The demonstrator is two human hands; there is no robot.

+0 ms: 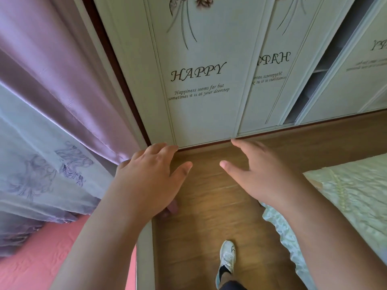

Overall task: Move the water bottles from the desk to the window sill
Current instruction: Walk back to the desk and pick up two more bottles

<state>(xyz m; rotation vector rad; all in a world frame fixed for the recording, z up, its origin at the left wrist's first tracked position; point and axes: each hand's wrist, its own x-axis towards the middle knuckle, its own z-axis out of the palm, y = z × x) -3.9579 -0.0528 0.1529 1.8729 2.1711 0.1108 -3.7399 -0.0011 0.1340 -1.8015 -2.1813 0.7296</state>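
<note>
Wood-grain floor (pixel 209 201) below, and both hands out front, empty; left hand (pixel 146 176) has fingers spread and relaxed, right hand (pixel 259 174) likewise, palms down; no water bottle in view; purple curtain (pixel 62 80) at left, "HAPPY" wardrobe door (pixel 199 80) ahead, 1 white sneaker (pixel 227 258) planted below.

Left hand (pixel 146 176) and right hand (pixel 259 174) hung empty, fingers spread, above a wooden floor (pixel 209 206) facing wardrobe doors (pixel 201 80)
</note>
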